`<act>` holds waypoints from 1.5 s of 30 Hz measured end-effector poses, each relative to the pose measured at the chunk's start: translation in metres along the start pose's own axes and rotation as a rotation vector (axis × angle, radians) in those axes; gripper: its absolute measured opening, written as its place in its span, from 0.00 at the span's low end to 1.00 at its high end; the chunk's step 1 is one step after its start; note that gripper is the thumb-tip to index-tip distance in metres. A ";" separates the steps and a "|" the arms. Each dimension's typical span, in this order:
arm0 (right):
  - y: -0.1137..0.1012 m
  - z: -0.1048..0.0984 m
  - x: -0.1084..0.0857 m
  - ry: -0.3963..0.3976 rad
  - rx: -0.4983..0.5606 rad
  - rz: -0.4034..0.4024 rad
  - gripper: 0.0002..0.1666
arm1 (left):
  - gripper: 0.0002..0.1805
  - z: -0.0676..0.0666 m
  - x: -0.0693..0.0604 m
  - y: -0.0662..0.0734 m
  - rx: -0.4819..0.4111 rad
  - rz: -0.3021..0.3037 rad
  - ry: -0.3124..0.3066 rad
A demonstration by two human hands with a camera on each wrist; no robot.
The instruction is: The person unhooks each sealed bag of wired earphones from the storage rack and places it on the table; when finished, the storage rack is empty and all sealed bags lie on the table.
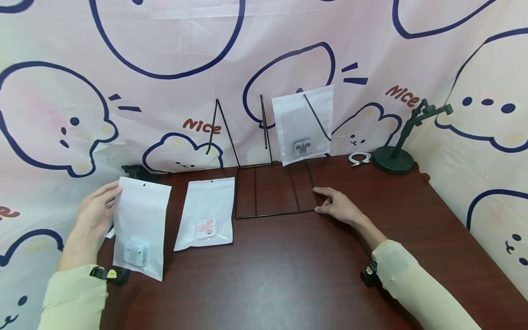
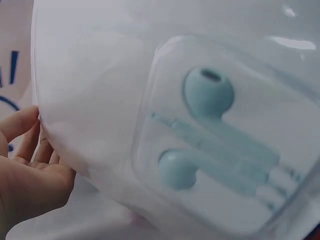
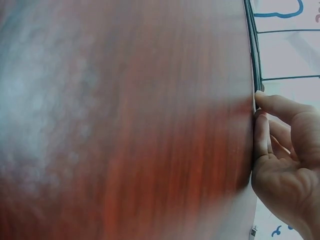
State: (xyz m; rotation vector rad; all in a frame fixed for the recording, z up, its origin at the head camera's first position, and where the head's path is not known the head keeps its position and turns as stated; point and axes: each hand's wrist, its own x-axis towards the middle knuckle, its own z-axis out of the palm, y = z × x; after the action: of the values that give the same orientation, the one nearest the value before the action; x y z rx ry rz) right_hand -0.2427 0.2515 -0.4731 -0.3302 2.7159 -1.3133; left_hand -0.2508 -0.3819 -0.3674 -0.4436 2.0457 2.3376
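Note:
My left hand (image 1: pixel 94 213) pinches the left edge of a white pouch (image 1: pixel 142 206), held upright above the table's left side. Pale blue earphones (image 2: pixel 210 95) in a clear case show through its front in the left wrist view. Beside it, a second white pouch (image 1: pixel 210 201) with pink-red earphones lies flat. My right hand (image 1: pixel 338 206) holds the right side of a black wire rack's base (image 1: pixel 255 192), with finger and thumb near the front corner. A third pouch (image 1: pixel 303 123), with dark earphones, hangs on the rack's right hook; two other hooks carry nothing.
A dark green stand (image 1: pixel 393 159) with a jointed arm and a coiled white cable (image 1: pixel 359 158) sit at the back right. Some black object (image 1: pixel 138 173) is partly hidden behind the held pouch. Patterned cloth hangs behind the brown table (image 1: pixel 264 279).

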 end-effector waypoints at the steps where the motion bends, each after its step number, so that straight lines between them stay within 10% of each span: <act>1: 0.000 0.000 0.000 -0.001 0.001 0.000 0.39 | 0.32 0.004 0.005 -0.001 0.036 -0.016 0.009; 16: -0.002 0.005 0.001 -0.013 0.024 0.025 0.40 | 0.34 0.034 0.052 -0.028 0.405 -0.071 -0.022; 32: -0.003 0.002 0.001 -0.017 0.039 0.022 0.40 | 0.35 0.034 0.063 -0.053 0.415 -0.117 -0.110; 45: 0.001 0.001 0.000 -0.006 0.026 0.003 0.40 | 0.36 0.038 0.061 -0.057 0.384 -0.154 -0.051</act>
State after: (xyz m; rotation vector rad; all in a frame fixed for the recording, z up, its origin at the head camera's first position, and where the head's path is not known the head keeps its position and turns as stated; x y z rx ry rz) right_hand -0.2429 0.2513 -0.4743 -0.3272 2.6905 -1.3430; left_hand -0.3070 -0.3471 -0.4319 -0.4990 2.2696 1.7951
